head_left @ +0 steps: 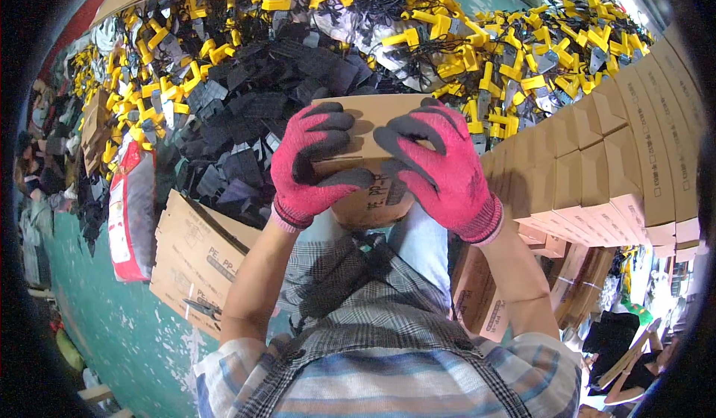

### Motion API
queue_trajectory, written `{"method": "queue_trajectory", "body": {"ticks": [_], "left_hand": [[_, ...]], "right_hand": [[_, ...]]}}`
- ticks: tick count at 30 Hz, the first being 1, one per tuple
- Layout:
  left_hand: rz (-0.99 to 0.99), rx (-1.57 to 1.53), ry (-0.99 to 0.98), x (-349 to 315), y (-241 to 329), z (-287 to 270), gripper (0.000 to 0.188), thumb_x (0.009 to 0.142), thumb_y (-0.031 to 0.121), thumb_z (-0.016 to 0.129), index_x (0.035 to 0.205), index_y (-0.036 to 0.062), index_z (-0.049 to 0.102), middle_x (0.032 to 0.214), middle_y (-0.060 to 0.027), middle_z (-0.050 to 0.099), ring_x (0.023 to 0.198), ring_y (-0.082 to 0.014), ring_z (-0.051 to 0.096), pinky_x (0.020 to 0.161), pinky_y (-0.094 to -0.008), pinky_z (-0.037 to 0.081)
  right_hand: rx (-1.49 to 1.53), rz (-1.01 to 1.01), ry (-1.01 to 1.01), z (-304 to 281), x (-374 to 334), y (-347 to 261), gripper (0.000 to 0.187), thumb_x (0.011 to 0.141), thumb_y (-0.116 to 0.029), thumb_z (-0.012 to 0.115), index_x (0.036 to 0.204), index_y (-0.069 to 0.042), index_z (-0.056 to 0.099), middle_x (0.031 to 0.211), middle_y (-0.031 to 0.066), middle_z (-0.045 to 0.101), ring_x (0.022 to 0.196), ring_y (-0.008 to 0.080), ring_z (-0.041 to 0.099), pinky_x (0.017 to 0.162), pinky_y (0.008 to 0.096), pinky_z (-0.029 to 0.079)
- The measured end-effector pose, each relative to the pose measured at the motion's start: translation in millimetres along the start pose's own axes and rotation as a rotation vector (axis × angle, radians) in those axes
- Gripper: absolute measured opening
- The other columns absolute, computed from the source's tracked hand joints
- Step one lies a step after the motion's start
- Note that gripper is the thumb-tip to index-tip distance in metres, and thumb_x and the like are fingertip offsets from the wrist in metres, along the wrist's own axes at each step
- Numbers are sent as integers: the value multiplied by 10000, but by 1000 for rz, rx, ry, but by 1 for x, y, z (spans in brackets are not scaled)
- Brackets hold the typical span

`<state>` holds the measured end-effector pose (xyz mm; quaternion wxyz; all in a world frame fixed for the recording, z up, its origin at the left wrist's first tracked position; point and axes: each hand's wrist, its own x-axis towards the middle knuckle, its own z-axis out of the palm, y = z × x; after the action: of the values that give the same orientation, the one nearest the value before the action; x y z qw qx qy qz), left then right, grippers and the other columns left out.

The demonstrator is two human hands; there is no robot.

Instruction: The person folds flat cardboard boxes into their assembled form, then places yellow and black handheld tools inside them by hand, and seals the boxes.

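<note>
Teal floor (pixel 112 321) carries it all: a heap of yellow clips (pixel 477 52) and black parts (pixel 253 112), flat cardboard sheets (pixel 195 258), and folded cartons (pixel 634 149) stacked rightward.

gloved hands: 2, left hand (pixel 309 166) and right hand (pixel 440 166) | cardboard box held (pixel 367 131): 1 | flat carton stack (pixel 195 258): 1 | red-white bag (pixel 130 217): 1 | folded boxes in row (pixel 597 168): too many to count | yellow-black parts (pixel 455 41): uncountable heap

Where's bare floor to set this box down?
Only the green floor at lower left, between the flat cartons and the red bag. Ahead, black and yellow parts cover everything; the box rows fill the right. Both hands hold the box.
</note>
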<state>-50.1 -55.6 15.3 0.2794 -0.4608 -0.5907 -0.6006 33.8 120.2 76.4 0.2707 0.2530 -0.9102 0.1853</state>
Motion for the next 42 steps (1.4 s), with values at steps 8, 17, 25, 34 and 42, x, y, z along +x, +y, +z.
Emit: {"method": "queue_trajectory", "body": {"ticks": [8, 17, 25, 34, 42], "left_hand": [[20, 26, -78, -1, -1, -2, 473, 518, 276, 761, 876, 44, 557, 1001, -121, 556, 998, -319, 490, 889, -452, 329], [-226, -91, 161, 7, 27, 22, 373, 486, 62, 749, 790, 51, 533, 869, -90, 559, 902, -276, 512, 792, -417, 394], [50, -64, 136, 21, 34, 43, 421, 704, 213, 601, 1012, -31, 449, 1056, -235, 488, 978, -348, 487, 831, -426, 406], [-251, 10, -4, 7, 2, 89, 217, 840, 99, 436, 981, -55, 499, 1000, -160, 535, 910, -217, 522, 818, -313, 405], [-389, 44, -149, -22, 0, 93, 196, 822, 72, 460, 974, -38, 515, 987, -145, 550, 914, -201, 521, 827, -306, 391]], "right_hand": [[96, -118, 19, -10, -11, 6, 321, 557, -99, 653, 871, -72, 596, 1009, 99, 501, 956, 314, 427, 884, 464, 320], [-44, 4, 62, -20, 2, -1, 659, 592, -206, 690, 1164, -29, 414, 1149, 180, 413, 1055, 347, 411, 915, 432, 309], [-204, 452, 334, -46, -99, 9, 718, 613, -303, 681, 1178, 12, 371, 1100, 193, 472, 1038, 312, 445, 907, 417, 326], [-50, 1646, 971, 30, -439, -114, 482, 779, -495, 500, 920, -37, 547, 757, 12, 523, 663, 112, 472, 561, 254, 400], [778, 1945, 1753, 127, -522, -179, 501, 779, -354, 567, 1163, -66, 424, 1017, 73, 534, 871, 214, 542, 713, 315, 450]]}}
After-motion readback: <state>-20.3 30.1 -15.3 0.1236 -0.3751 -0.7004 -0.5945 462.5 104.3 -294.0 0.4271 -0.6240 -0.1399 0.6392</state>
